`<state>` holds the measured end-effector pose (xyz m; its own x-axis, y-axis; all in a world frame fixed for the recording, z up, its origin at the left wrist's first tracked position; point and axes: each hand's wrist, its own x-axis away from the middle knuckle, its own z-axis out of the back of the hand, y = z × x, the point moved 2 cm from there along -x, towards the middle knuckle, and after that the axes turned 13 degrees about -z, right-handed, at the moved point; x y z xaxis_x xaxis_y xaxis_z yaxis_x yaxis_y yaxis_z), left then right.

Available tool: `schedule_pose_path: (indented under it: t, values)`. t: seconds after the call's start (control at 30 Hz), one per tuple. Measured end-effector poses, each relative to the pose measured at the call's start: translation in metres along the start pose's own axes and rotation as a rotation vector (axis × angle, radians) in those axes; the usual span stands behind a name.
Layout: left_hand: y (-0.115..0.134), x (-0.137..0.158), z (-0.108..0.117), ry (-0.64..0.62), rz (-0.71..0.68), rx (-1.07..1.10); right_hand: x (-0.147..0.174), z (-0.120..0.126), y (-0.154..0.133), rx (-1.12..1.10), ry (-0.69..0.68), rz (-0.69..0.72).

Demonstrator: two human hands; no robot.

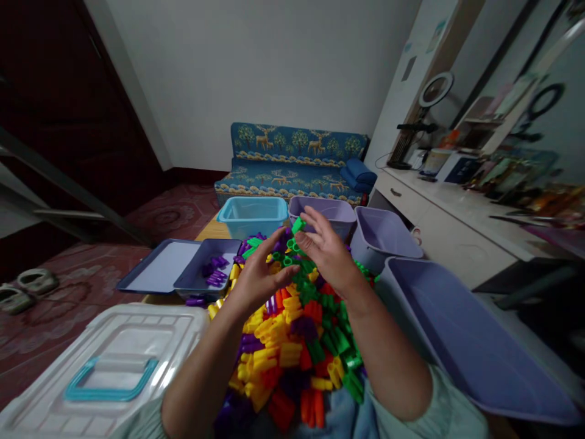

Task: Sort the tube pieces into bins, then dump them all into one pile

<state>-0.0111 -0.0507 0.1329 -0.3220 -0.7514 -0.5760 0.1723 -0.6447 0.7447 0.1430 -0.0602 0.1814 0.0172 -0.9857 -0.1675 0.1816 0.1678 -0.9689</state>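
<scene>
A heap of plastic building blocks (pixel 274 332) in yellow, green, purple and red lies under and between my hands. My left hand (pixel 260 277) hovers over the heap, palm turned inward, with thumb and fingers apart and nothing between them. To its right, my right hand (pixel 324 253) is raised over the far part of the heap. A green building block (pixel 298 225) sits between its thumb and fingertips. Just below, another green piece shows near the thumb; whether the hand touches it I cannot tell.
A light blue bin (pixel 253 210) and several purple bins (pixel 384 228) ring the heap. At left are a shallow dark-blue box (pixel 208 259) holding purple blocks, its lid (pixel 159 268), and a clear lidded box (pixel 114 366) with a blue handle. Beyond stands a patterned sofa (pixel 292 167).
</scene>
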Motion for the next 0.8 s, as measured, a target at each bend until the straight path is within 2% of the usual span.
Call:
schedule_pose_path:
  t: [0.07,0.13,0.23,0.3,0.4,0.47,0.6,0.8]
  values:
    - [0.001,-0.002,0.000,-0.001,0.029,0.067,-0.001,0.014,0.000,-0.022,0.034,0.021]
    - [-0.003,0.005,0.001,-0.008,0.060,0.077,-0.001,0.031,0.013,0.035,0.112,0.000]
    - [-0.015,0.025,0.005,-0.025,0.100,-0.073,0.003,0.058,0.052,0.324,0.254,-0.110]
    - [-0.023,0.039,0.009,-0.029,0.111,-0.249,0.007,0.070,0.081,0.580,0.289,-0.253]
    - [-0.034,0.054,0.014,-0.057,0.191,-0.503,0.013,0.076,0.114,0.875,0.234,-0.470]
    - [-0.040,0.059,0.012,-0.114,0.279,-0.622,0.014,0.072,0.125,0.989,0.175,-0.564]
    - [-0.045,0.060,-0.001,-0.235,0.347,-0.703,0.009,0.064,0.131,1.079,0.146,-0.629]
    - [-0.048,0.057,-0.017,-0.264,0.356,-0.593,0.004,0.064,0.135,0.960,0.097,-0.635]
